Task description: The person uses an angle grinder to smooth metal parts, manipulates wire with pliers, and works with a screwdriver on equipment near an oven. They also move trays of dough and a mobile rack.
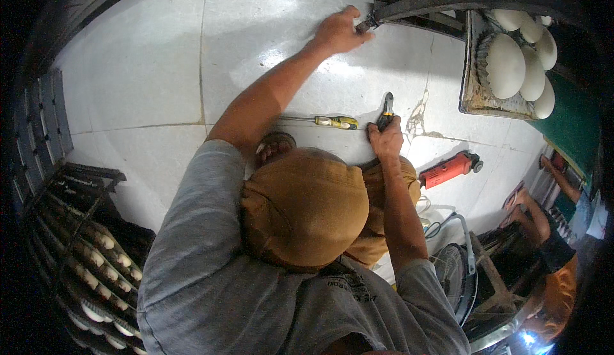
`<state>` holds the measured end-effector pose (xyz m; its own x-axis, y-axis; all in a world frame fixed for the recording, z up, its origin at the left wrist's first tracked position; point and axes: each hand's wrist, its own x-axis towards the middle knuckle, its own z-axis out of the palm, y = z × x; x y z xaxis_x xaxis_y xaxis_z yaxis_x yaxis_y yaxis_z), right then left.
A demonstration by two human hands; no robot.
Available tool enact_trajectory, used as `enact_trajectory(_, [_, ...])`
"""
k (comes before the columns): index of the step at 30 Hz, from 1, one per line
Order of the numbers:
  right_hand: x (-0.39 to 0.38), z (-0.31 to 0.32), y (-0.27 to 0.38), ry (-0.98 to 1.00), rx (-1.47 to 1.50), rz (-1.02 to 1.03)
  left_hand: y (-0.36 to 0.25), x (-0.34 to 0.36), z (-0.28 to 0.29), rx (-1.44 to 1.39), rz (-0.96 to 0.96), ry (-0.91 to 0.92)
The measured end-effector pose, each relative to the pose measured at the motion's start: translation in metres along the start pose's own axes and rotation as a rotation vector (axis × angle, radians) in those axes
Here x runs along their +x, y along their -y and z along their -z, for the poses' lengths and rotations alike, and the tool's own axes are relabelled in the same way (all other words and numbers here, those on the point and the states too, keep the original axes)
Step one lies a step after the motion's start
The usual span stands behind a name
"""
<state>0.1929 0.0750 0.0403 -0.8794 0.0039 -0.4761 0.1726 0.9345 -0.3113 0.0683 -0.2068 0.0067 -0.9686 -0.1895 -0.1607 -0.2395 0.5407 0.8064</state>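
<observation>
My left hand [340, 32] reaches far forward, thumb and fingers closed around a small dark fitting [364, 25] at the end of a metal rack leg [409, 8]. The exact shape of this fitting is too small to make out. Nearer to me, my right hand [387, 140] grips a pair of pliers [386, 113] with dark and yellow handles, their metal jaws pointing away from me. A yellow-and-black screwdriver [335, 122] lies on the floor left of the pliers. To the right of my forearm rests a red angle grinder [446, 171].
Pale round dough pieces [505, 66] sit in fluted moulds on a tray [472, 80] at the upper right. A loaded rack [83, 227] stands at lower left. A fan [455, 275] is at lower right, beyond it another person [556, 285]. Cracks mark the tiled floor [141, 93].
</observation>
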Motion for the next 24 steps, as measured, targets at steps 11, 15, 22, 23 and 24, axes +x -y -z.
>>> enact_trajectory(11, [-0.008,0.0,0.005,-0.066,0.022,0.128,0.035,-0.026,0.069,0.545,-0.192,-0.094])
enact_trajectory(15, [-0.006,-0.006,-0.001,-0.036,0.018,0.123,0.117,-0.06,0.15,0.585,-0.107,-0.364])
enact_trajectory(22, [-0.003,-0.002,0.004,-0.011,0.045,0.075,0.184,-0.086,0.247,0.258,0.44,-0.635])
enact_trajectory(23, [-0.002,-0.002,0.004,-0.011,0.053,0.064,0.192,-0.083,0.254,0.267,0.418,-0.648])
enact_trajectory(24, [-0.002,-0.002,0.004,-0.012,0.061,0.052,0.202,-0.074,0.262,0.276,0.395,-0.659])
